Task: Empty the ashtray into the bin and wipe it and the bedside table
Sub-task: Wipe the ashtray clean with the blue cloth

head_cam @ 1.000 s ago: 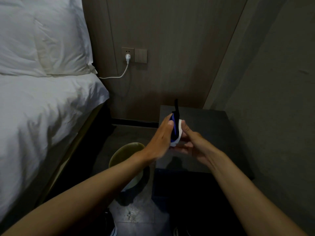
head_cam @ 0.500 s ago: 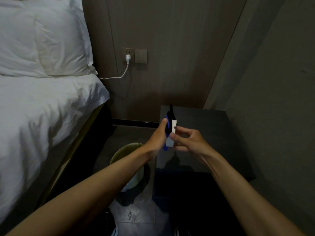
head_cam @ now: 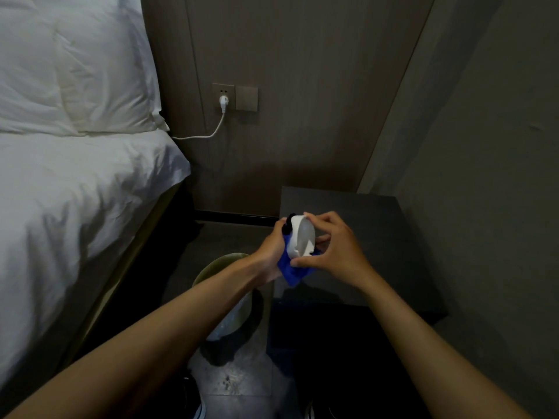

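Head view: the right hand is pinching the white ashtray by its rim, thumb below and fingers curled over the top, holding it tilted on edge above the table's left front part. The left hand is gripping a blue cloth pressed against the ashtray's back, its fingers mostly hidden. The bin is standing on the floor below the left forearm, between bed and table.
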Demonstrator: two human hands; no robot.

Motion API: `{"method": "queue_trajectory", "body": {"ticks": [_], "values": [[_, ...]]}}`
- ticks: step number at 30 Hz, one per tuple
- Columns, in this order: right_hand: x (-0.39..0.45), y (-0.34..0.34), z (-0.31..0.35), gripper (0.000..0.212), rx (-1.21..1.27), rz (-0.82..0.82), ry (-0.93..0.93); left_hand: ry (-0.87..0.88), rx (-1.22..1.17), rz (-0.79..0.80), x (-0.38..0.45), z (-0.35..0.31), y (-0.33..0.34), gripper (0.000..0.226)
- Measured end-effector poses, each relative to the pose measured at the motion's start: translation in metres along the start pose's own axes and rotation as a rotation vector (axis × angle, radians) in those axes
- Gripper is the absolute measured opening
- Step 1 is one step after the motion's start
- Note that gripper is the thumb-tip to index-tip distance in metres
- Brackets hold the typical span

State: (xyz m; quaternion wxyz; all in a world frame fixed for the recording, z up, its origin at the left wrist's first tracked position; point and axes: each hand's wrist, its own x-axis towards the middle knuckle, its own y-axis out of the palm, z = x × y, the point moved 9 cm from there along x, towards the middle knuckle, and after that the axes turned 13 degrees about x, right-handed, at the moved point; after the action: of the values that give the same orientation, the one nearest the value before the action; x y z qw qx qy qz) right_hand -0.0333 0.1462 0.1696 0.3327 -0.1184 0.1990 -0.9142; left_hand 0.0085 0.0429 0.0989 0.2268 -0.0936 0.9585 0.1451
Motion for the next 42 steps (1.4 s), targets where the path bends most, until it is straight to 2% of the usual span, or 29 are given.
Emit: {"method": "queue_trajectory", "body": {"ticks": [5,9,12,14,19,21,22,25,26,29,31,34,38,42], "values": [[0.0,-0.001,0.001,0.106,0.063,0.006,-0.005,0.013,0.15,-0.015,-0.001,-0.003,-0.005,0.047],[-0.003,-0.002,0.002,0.103,0.135,-0.011,-0.003,0.158,0.384,-0.044,-0.013,-0.02,-0.007,0.036],[-0.005,-0.004,0.001,0.095,0.223,-0.024,0.012,0.33,0.53,-0.048,-0.022,-0.038,-0.004,0.027],[-0.006,-0.005,0.003,0.082,0.307,-0.017,0.026,0.414,0.564,-0.016,-0.022,-0.041,-0.002,0.02],[-0.006,-0.006,0.002,0.031,0.544,0.029,0.118,0.571,0.553,-0.031,-0.026,-0.052,0.005,0.048],[-0.011,-0.001,-0.005,0.019,0.629,0.053,0.194,0.654,0.609,-0.063,-0.035,-0.063,0.009,0.041],[-0.015,0.002,-0.005,0.02,0.658,0.052,0.223,0.688,0.635,-0.076,-0.039,-0.067,0.012,0.037],[-0.021,0.011,-0.014,0.051,0.792,-0.002,0.31,0.764,0.682,-0.099,-0.047,-0.07,0.014,0.032],[-0.022,0.013,-0.015,0.055,0.85,-0.017,0.336,0.796,0.721,-0.104,-0.05,-0.07,0.016,0.031],[-0.026,0.018,-0.018,0.044,1.069,-0.022,0.388,0.9,0.819,-0.098,-0.058,-0.069,0.017,0.032],[-0.028,0.022,-0.019,0.052,1.157,-0.016,0.44,0.984,0.896,-0.114,-0.064,-0.072,0.018,0.036],[-0.031,0.03,-0.021,0.073,1.199,0.001,0.525,1.1,1.064,-0.133,-0.071,-0.078,0.025,0.041],[-0.03,0.034,-0.024,0.078,1.256,0.043,0.577,1.155,1.16,-0.089,-0.072,-0.091,0.028,0.042],[-0.027,0.041,-0.016,0.084,1.208,0.101,0.563,1.182,1.101,-0.104,-0.07,-0.092,0.023,0.035]]}}
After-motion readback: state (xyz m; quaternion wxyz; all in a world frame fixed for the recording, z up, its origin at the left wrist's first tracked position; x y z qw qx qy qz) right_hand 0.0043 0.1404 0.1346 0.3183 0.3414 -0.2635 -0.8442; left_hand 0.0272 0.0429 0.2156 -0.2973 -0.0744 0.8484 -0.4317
